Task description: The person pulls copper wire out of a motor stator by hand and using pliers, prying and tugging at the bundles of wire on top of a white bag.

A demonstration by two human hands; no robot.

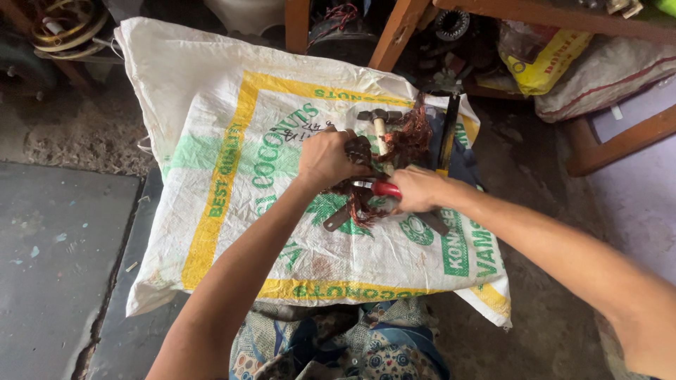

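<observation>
Red-handled pliers (379,187) sit in your right hand (417,190), its fingers curled tight round the handles while the metal jaws point left into the tangle of copper wire (405,137). Your left hand (325,157) has its fingers bent down and clamped on a dark metal part (359,149) from which the reddish-brown wire springs; the fingertips themselves are hidden behind the knuckles. The two hands work close together, almost touching, near the far right corner of the white woven sack (211,127) with yellow and green print that is spread on the ground as your work surface.

Just beyond your left hand lies a hammer (379,121) with a pale wooden handle, its head towards the sack's far edge. A flat dark metal strip (338,219) lies under your hands, slanting towards the sack's near edge, and a long dark bar (449,134) lies along the right edge. Beyond the sack's far edge stand wooden furniture legs (396,32), and a yellow bag (546,60) rests off to the far right.
</observation>
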